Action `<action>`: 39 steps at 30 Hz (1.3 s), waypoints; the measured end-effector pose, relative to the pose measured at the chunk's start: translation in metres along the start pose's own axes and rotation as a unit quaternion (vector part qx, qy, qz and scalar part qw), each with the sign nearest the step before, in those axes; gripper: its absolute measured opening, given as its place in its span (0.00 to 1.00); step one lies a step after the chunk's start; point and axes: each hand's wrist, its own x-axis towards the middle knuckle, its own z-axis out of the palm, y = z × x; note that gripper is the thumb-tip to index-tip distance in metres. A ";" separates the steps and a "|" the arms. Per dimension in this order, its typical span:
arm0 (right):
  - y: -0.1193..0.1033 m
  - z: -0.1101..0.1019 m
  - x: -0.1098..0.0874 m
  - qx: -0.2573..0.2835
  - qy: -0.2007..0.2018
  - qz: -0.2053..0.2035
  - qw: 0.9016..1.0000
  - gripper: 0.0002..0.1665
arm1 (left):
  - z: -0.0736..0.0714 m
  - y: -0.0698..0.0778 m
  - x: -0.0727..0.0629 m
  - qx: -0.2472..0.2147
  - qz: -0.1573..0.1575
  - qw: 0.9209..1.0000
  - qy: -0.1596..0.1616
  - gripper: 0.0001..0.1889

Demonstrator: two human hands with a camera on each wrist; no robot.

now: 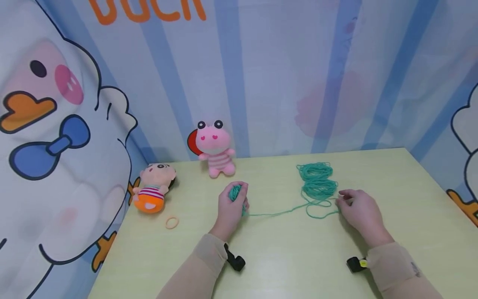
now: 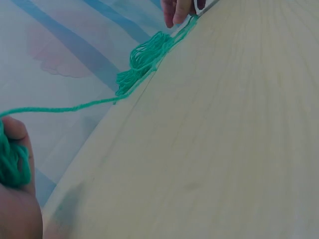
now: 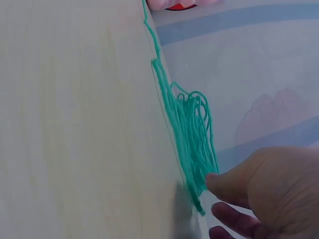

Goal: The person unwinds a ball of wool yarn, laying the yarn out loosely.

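Observation:
My left hand grips a small wound ball of green yarn, its fingers curled round it; in the left wrist view the ball bulges out beside the thumb. From it a single strand runs right across the table to a loose skein of green yarn, lying in two looped bunches. My right hand is just right of the skein, beside its trailing loops. In the right wrist view, the thumb overlaps the skein's edge, and a gap shows between thumb and fingers.
A pink plush toy sits at the table's back edge against the printed cloth. Left of it, a plush doll in orange shorts leans by the side cloth. A pale ring-shaped band lies on the table in front of the doll.

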 end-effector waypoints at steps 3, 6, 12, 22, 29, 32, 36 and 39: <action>-0.016 0.009 -0.001 0.019 0.031 -0.053 0.998 0.23 | -0.001 0.001 0.000 -0.008 -0.004 1.000 -0.005 0.21; -0.039 0.024 -0.005 0.055 0.040 -0.123 0.990 0.19 | -0.002 0.001 -0.001 -0.020 -0.005 1.000 -0.014 0.22; -0.095 0.067 -0.016 0.103 -0.037 -0.208 0.972 0.19 | -0.002 -0.001 0.001 -0.024 0.002 1.000 -0.017 0.21; -0.151 0.107 -0.018 0.093 -0.104 -0.236 0.962 0.13 | -0.001 0.002 0.001 0.006 0.020 1.000 -0.013 0.23; -0.145 0.092 -0.016 0.096 -0.100 -0.210 0.968 0.08 | 0.000 0.000 0.002 0.029 0.025 0.999 0.005 0.23; -0.138 0.080 -0.013 0.123 -0.084 -0.183 0.972 0.09 | -0.001 -0.002 0.002 0.041 0.026 0.999 0.013 0.21; -0.125 0.062 -0.009 0.160 -0.056 -0.154 0.973 0.13 | -0.001 -0.001 0.001 0.033 0.024 0.999 0.012 0.15; -0.113 0.050 -0.006 0.179 -0.029 -0.140 0.973 0.15 | -0.001 0.000 0.000 0.028 0.021 0.999 0.004 0.12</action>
